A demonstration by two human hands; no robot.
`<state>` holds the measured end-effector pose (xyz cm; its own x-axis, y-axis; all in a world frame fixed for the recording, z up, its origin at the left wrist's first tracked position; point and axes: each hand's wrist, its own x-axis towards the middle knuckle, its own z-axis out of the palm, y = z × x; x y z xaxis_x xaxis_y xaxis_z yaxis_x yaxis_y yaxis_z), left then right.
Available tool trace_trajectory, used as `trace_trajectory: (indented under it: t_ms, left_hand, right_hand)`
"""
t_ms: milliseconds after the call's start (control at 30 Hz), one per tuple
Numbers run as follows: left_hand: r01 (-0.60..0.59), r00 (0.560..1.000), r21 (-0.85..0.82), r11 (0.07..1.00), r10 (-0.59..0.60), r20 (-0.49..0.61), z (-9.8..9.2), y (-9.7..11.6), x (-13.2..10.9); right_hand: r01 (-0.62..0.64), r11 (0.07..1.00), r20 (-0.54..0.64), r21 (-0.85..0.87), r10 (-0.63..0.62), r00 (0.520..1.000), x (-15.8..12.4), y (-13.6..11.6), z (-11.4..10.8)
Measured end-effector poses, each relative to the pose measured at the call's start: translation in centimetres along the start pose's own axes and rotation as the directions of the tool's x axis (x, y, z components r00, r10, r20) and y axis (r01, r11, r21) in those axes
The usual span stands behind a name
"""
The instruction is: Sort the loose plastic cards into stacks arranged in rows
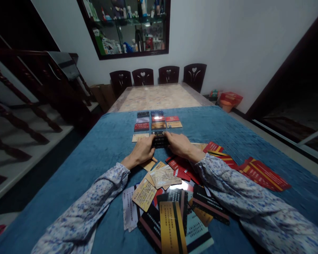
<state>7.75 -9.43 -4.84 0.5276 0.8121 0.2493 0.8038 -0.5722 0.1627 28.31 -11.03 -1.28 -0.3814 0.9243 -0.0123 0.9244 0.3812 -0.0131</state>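
Observation:
Both my hands meet on a small stack of black cards [159,141] lying on the blue cloth [95,155]. My left hand [141,150] grips the stack's left end with curled fingers. My right hand [179,144] closes on its right end. Just beyond the stack, several cards [157,122] lie sorted in neat rows: black, red and tan. Between my forearms spreads a loose pile of mixed cards [165,197], gold, red, black and white.
More red cards [262,173] lie scattered on the cloth at the right. Past the cloth the bare marble tabletop [159,97] runs to several dark chairs [143,76] by the wall. A wooden stair rail [23,102] stands to the left.

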Motion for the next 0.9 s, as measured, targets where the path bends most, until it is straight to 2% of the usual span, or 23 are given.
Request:
trace_trajectory:
  t_ms: [267,633,767,900]
  left_hand:
    - [-0.002,1.0,-0.059,0.998,0.0,-0.027,0.9,-0.3,0.0]
    - [-0.012,0.997,-0.057,0.998,0.007,-0.082,0.7,-0.3,0.1]
    - [-0.004,0.993,-0.02,1.0,0.002,-0.115,0.2,-0.4,0.2]
    - [0.013,0.994,0.028,1.0,-0.01,-0.112,-1.1,-0.4,0.4]
  right_hand:
    - [-0.038,0.998,-0.046,0.047,0.04,0.998,0.0,-0.5,0.9]
    - [-0.011,0.998,-0.079,0.056,0.016,0.997,0.3,-0.2,1.0]
    - [0.018,0.998,-0.104,0.064,-0.011,0.995,0.4,0.0,0.3]
    - [0.075,0.997,-0.185,0.03,-0.068,0.98,0.8,0.7,-0.5]
